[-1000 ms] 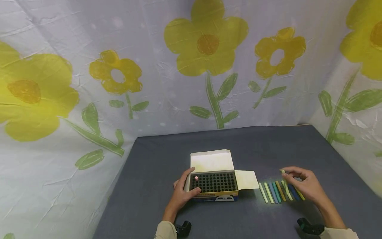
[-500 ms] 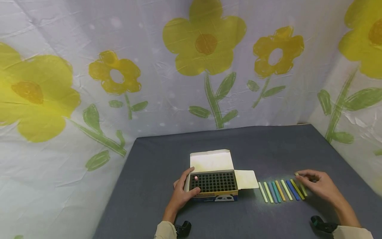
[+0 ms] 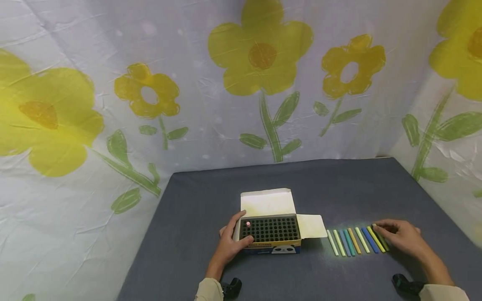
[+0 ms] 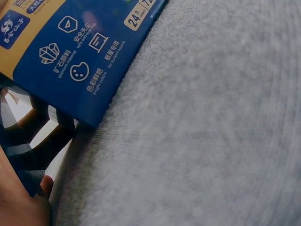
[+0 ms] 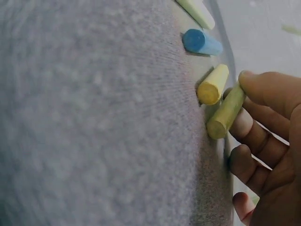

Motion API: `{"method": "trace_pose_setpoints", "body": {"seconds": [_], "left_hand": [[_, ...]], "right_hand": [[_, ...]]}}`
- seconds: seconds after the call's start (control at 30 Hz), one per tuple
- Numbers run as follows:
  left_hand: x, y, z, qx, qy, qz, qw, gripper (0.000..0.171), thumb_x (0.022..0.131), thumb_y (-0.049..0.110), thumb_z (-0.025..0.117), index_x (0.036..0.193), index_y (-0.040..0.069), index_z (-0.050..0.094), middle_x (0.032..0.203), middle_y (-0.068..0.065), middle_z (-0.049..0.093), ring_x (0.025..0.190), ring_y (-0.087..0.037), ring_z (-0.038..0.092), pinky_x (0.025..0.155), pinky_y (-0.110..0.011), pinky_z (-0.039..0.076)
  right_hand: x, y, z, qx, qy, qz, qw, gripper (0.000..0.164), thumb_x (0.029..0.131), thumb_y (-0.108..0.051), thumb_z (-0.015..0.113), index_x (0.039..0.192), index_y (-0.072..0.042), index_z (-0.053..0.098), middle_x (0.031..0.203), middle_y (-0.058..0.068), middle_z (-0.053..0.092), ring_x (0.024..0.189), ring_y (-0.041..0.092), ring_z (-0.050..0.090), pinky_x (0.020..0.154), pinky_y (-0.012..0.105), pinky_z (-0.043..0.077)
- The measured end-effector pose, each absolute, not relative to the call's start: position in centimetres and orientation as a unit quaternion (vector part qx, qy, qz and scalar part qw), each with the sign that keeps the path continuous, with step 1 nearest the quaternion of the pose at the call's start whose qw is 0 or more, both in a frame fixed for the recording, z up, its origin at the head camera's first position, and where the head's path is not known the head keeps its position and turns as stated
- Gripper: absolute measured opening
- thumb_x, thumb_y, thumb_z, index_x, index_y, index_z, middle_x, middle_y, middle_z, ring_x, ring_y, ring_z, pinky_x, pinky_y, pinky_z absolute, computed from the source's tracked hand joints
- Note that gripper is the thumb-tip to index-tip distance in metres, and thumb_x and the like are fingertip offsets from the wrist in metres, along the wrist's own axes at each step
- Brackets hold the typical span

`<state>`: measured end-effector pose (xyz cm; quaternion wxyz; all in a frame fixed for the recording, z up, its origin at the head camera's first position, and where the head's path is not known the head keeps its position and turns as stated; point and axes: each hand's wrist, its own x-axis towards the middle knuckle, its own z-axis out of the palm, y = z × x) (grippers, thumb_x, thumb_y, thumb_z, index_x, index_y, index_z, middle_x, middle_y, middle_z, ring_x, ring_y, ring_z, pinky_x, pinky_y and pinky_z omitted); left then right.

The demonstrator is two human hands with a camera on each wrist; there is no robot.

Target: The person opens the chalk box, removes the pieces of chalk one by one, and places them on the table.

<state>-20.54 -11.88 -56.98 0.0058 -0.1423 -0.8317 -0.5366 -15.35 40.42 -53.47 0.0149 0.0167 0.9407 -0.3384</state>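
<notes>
My left hand (image 3: pixel 229 241) grips the left end of an opened cardboard chalk box (image 3: pixel 259 247), thumb along its front edge. Inside is a black tray (image 3: pixel 276 228) of round holes, and one pink chalk stick (image 3: pixel 248 224) stands in a hole at the back left. At the right end of a row of chalk sticks (image 3: pixel 351 241), my right hand (image 3: pixel 406 238) pinches an olive-green chalk stick (image 5: pixel 226 113) between thumb and fingers. Its lower end is close beside a yellow chalk stick (image 5: pixel 213 84); I cannot tell whether it touches the table.
The box's white lid (image 3: pixel 268 202) is folded back, and its side flap (image 3: pixel 311 226) reaches right toward the chalk row. A dark grey cloth covers the table (image 3: pixel 226 188). Behind it hangs a white curtain (image 3: pixel 211 125) printed with yellow flowers.
My right hand has carried the olive-green chalk stick from above the row to its right end, then shifted slightly toward the neighbouring yellow stick. My left hand and the box have stayed put.
</notes>
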Motion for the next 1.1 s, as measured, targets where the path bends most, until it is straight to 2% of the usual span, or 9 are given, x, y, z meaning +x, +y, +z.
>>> {"method": "trace_pose_setpoints", "body": {"seconds": [0.2, 0.33, 0.5, 0.7, 0.83, 0.97, 1.1], "left_hand": [[-20.5, -11.9, -57.0, -0.145, -0.833, -0.534, 0.008, 0.084, 0.081, 0.035, 0.083, 0.153, 0.046, 0.041, 0.154, -0.005, 0.049, 0.133, -0.040, 0.027, 0.094, -0.063, 0.037], [-20.5, -11.9, -57.1, -0.147, -0.832, -0.536, 0.008, 0.084, 0.081, 0.035, 0.083, 0.153, 0.045, 0.041, 0.153, -0.005, 0.050, 0.132, -0.040, 0.027, 0.094, -0.063, 0.037], [-20.6, -11.9, -57.1, -0.150, -0.829, -0.538, 0.009, 0.084, 0.081, 0.035, 0.082, 0.153, 0.044, 0.040, 0.153, -0.004, 0.050, 0.132, -0.039, 0.027, 0.094, -0.062, 0.036], [-20.6, -11.9, -57.1, -0.146, -0.832, -0.536, 0.008, 0.084, 0.081, 0.035, 0.083, 0.153, 0.045, 0.040, 0.152, -0.004, 0.051, 0.132, -0.039, 0.028, 0.094, -0.062, 0.037], [-20.6, -11.9, -57.1, -0.144, -0.831, -0.538, 0.008, 0.085, 0.081, 0.034, 0.083, 0.153, 0.045, 0.040, 0.152, -0.004, 0.051, 0.132, -0.039, 0.027, 0.094, -0.062, 0.037], [-20.6, -11.9, -57.2, -0.142, -0.832, -0.536, 0.009, 0.085, 0.080, 0.034, 0.083, 0.153, 0.046, 0.041, 0.153, -0.003, 0.050, 0.131, -0.038, 0.028, 0.093, -0.062, 0.037], [-20.6, -11.9, -57.1, -0.140, -0.834, -0.534, 0.007, 0.085, 0.080, 0.035, 0.084, 0.152, 0.046, 0.041, 0.150, -0.003, 0.052, 0.130, -0.038, 0.029, 0.093, -0.061, 0.037]], "right_hand": [[-15.2, 40.3, -53.7, 0.014, 0.944, -0.330, -0.002, 0.041, 0.104, -0.033, 0.060, 0.120, 0.002, 0.071, 0.100, 0.016, 0.077, 0.075, -0.004, 0.056, 0.081, 0.061, 0.019], [-15.1, 40.1, -53.9, 0.012, 0.950, -0.311, -0.025, 0.037, 0.103, -0.030, 0.062, 0.119, 0.001, 0.072, 0.098, 0.016, 0.077, 0.073, -0.004, 0.055, 0.078, 0.056, 0.016], [-15.0, 40.0, -53.9, 0.012, 0.955, -0.296, -0.033, 0.036, 0.102, -0.031, 0.063, 0.120, -0.001, 0.072, 0.098, 0.015, 0.077, 0.072, -0.003, 0.056, 0.074, 0.050, 0.015], [-15.1, 39.8, -53.8, 0.019, 0.953, -0.298, -0.044, 0.038, 0.104, -0.033, 0.060, 0.123, -0.003, 0.071, 0.101, 0.017, 0.077, 0.073, -0.001, 0.057, 0.072, 0.048, 0.015], [-15.4, 39.2, -53.5, 0.022, 0.948, -0.311, -0.068, 0.040, 0.103, -0.036, 0.060, 0.124, -0.003, 0.070, 0.089, 0.011, 0.077, 0.068, -0.005, 0.053, 0.074, 0.051, 0.016], [-15.7, 38.0, -52.6, 0.008, 0.935, -0.340, -0.097, 0.038, 0.102, -0.032, 0.064, 0.125, -0.002, 0.070, 0.074, 0.004, 0.070, 0.062, 0.002, 0.050, 0.079, 0.060, 0.015], [-16.1, 36.5, -51.6, -0.009, 0.922, -0.368, -0.119, 0.037, 0.101, -0.030, 0.065, 0.127, -0.004, 0.069, 0.074, 0.002, 0.065, 0.065, 0.006, 0.048, 0.083, 0.062, 0.014]]}}
